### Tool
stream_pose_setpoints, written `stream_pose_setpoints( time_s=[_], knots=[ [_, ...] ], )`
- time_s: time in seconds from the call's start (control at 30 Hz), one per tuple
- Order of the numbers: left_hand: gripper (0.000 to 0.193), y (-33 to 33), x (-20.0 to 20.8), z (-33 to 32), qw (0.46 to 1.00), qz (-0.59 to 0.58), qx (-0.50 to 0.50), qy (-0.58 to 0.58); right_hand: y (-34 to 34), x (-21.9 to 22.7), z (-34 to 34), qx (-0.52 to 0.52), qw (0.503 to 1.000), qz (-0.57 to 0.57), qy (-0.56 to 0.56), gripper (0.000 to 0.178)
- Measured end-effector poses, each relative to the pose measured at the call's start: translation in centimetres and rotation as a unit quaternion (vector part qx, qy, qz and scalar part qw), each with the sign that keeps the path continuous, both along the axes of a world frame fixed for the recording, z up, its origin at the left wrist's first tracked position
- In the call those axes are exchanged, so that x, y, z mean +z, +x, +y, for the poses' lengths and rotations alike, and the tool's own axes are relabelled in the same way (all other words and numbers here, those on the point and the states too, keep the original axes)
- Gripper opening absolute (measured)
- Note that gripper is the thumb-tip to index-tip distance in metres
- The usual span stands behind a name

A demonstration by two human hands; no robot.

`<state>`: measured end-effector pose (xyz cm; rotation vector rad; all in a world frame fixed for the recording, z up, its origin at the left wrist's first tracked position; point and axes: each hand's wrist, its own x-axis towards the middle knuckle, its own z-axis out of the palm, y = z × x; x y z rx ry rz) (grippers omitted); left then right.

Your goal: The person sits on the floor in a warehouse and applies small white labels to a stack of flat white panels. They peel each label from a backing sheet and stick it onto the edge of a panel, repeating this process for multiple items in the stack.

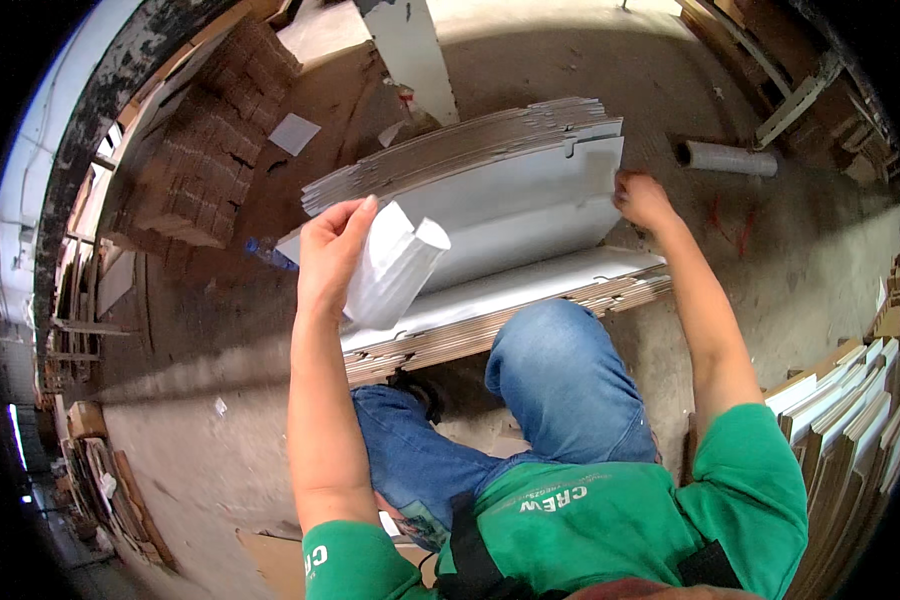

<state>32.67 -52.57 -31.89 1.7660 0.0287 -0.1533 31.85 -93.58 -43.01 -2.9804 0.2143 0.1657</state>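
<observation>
My left hand (332,250) is closed, thumb against fingers, at the edge of a curled white sheet (395,270) that looks like paper. The sheet's upper end rolls into a tube. Beyond it, a stack of flat cardboard sheets (460,155) leans upright, its white front panel (540,205) facing me. My right hand (644,200) is closed at the right edge of that panel; its fingertips are partly hidden. Closer to my knees lies another stack of cardboard (510,318), white on top with notched brown edges.
Bundled brown cardboard (205,140) is piled at the far left. A clear film roll (727,159) lies on the floor at the right, with white-faced cardboard sheets (850,420) standing at the lower right. A white post (410,55) rises behind the leaning stack.
</observation>
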Motion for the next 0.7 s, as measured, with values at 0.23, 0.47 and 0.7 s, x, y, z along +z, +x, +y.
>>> stream_pose_setpoints(
  time_s=[0.23,0.47,0.7],
  knots=[
    [0.019,-1.0,-0.8,-4.1,0.963,-0.261,0.030,0.064,-5.6,7.4,8.4,0.122,0.830,0.068,0.540,0.030],
    [0.018,-2.6,0.2,-6.1,0.796,-0.576,0.015,0.186,-4.7,10.0,16.7,0.180,0.779,0.092,0.593,0.037],
    [0.051,-3.7,-0.2,-3.9,0.756,-0.601,0.039,0.258,-5.0,10.5,18.8,0.026,0.655,-0.001,0.755,0.032]
  ],
)
